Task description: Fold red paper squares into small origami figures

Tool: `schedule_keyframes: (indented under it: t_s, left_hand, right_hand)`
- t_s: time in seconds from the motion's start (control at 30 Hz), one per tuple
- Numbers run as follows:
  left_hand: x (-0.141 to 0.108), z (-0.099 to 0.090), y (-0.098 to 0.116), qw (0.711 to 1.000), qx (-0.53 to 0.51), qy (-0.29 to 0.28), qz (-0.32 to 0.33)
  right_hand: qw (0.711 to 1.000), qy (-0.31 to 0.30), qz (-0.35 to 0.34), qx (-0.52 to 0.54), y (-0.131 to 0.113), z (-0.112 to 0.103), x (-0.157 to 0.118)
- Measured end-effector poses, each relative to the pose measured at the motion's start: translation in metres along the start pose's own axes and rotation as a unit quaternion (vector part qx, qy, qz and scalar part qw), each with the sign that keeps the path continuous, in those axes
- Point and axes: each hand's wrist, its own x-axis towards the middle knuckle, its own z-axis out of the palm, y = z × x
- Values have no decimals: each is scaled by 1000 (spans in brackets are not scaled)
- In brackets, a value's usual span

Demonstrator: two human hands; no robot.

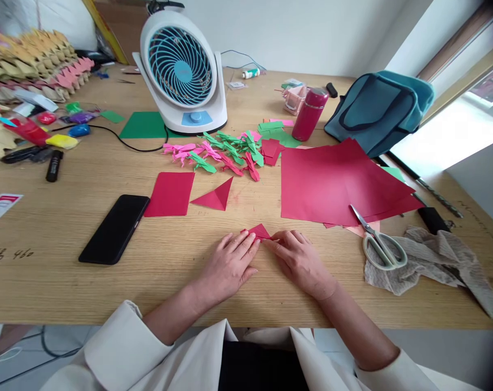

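A small piece of folded red paper (pixel 261 230) lies on the table in front of me. My left hand (pixel 229 265) rests flat, its outstretched fingertips pressing on the paper's left part. At the right corner, my right hand (pixel 298 262) has its fingers curled and its fingertips pinching the edge. Beyond my hands lie a partly folded red triangle (pixel 217 196) and a stack of red paper squares (pixel 171 194). Several folded green paper figures (pixel 230 146) sit farther back, among pink and red ones.
Left of the squares lies a black phone (pixel 115 229). Large red sheets (pixel 332 182) spread on the right, with scissors (pixel 380 244) and a crumpled grey cloth (pixel 429 255) nearby. A white fan (pixel 222 108), red bottle (pixel 309 115) and teal bag (pixel 380 108) stand at the back.
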Motion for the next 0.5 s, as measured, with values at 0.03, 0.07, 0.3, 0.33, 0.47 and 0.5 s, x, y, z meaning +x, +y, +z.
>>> schedule_keyframes:
  t_s: [0.03, 0.07, 0.3, 0.33, 0.47, 0.5]
  left_hand:
    - [0, 0, 0, 1000, -3, 0, -1]
    - [0, 0, 0, 1000, -6, 2, 0]
    - [-3, 1, 0, 999, -23, 35, -7]
    - [-2, 1, 0, 999, -25, 38, -9]
    - [0, 0, -3, 998, -34, 49, 5]
    - [0, 0, -4, 998, -35, 49, 9]
  right_hand:
    - [1000, -5, 0, -9, 0, 0, 1]
    - [1000, -9, -1, -14, 0, 0, 2]
    - [1000, 8, 2, 19, 2, 3, -2]
    - [1000, 10, 2, 26, 2, 3, -2]
    - [999, 20, 5, 43, 3, 3, -3]
    - [998, 24, 6, 49, 3, 3, -3]
